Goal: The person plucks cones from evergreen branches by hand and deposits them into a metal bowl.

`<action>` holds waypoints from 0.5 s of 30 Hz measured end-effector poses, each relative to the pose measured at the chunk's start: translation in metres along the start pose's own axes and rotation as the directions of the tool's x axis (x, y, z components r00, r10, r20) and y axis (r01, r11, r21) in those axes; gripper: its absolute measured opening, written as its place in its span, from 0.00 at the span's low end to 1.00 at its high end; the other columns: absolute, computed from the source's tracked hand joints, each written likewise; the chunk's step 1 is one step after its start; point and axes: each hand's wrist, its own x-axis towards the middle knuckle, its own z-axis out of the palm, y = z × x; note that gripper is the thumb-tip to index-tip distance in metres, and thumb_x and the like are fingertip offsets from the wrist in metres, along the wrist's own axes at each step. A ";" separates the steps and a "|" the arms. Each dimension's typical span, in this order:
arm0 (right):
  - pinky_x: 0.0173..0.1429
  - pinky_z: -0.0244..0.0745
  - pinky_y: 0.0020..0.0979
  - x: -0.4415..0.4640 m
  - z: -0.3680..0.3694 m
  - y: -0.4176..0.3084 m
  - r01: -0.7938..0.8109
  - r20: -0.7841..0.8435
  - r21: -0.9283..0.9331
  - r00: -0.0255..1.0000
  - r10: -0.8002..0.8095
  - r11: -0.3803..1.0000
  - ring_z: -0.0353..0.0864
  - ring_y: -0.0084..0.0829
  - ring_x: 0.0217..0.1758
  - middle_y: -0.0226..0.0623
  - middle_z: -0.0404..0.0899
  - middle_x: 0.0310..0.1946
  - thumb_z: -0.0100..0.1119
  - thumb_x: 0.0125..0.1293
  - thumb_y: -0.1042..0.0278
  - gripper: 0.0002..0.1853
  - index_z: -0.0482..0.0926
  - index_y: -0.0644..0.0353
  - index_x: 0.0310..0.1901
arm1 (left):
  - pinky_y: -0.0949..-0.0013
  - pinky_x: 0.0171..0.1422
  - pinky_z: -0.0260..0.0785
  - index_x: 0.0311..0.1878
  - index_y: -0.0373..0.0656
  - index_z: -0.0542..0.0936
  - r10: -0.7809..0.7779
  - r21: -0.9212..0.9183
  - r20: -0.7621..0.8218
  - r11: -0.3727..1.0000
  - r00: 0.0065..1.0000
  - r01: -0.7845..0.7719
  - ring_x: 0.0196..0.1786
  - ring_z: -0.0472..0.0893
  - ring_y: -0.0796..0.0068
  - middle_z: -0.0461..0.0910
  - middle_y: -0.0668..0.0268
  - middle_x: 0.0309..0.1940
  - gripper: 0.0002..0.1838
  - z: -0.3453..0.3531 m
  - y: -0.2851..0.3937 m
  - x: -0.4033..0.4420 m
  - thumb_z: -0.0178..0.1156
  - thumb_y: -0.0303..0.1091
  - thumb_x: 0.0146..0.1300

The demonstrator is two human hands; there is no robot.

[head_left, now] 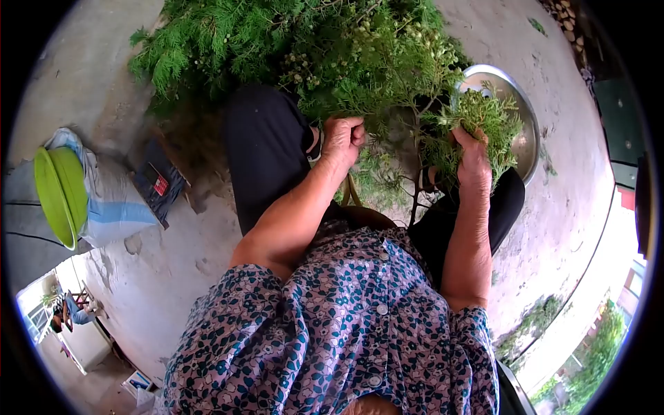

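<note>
A leafy conifer branch [416,138] with scale-like green sprays and small pale cones stands between my knees, its thin stem running down toward the seat. My left hand [344,140] is closed in a fist at the branch's left side, pinching the tip of a spray. In my right hand [474,162] is a bunch of green sprigs [494,124], gripped between thumb and fingers. The sprigs partly cover those fingers. Behind that hand a shiny metal basin [530,135] sits on the floor, its left part hidden by foliage.
A large pile of cut conifer branches [228,45] lies ahead of my knees on the concrete floor [187,290]. To the left, a lime-green plastic basin [61,197] leans against a white and blue sack [114,200]. Stacked firewood [566,21] shows at the far right.
</note>
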 end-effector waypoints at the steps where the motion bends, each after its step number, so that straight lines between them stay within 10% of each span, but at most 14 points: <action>1: 0.44 0.61 0.28 0.003 0.000 -0.001 -0.123 -0.020 0.112 0.992 0.126 0.986 0.69 0.24 0.33 0.27 0.74 0.29 0.62 0.54 0.65 0.09 0.75 0.56 0.35 | 0.78 0.17 0.48 0.24 0.44 0.65 0.007 0.000 0.004 1.000 1.000 -0.007 0.15 0.61 0.80 0.63 0.70 0.18 0.08 0.001 0.005 0.001 0.50 0.19 0.51; 15: 0.40 0.70 0.34 0.023 -0.021 0.024 -0.069 -0.098 0.073 0.992 0.076 0.995 0.70 0.30 0.34 0.34 0.74 0.33 0.64 0.52 0.65 0.18 0.72 0.60 0.43 | 0.83 0.18 0.54 0.40 0.44 0.73 0.203 0.157 0.059 0.965 0.977 -0.210 0.17 0.65 0.85 0.80 0.68 0.40 0.07 0.016 0.029 -0.011 0.55 0.34 0.61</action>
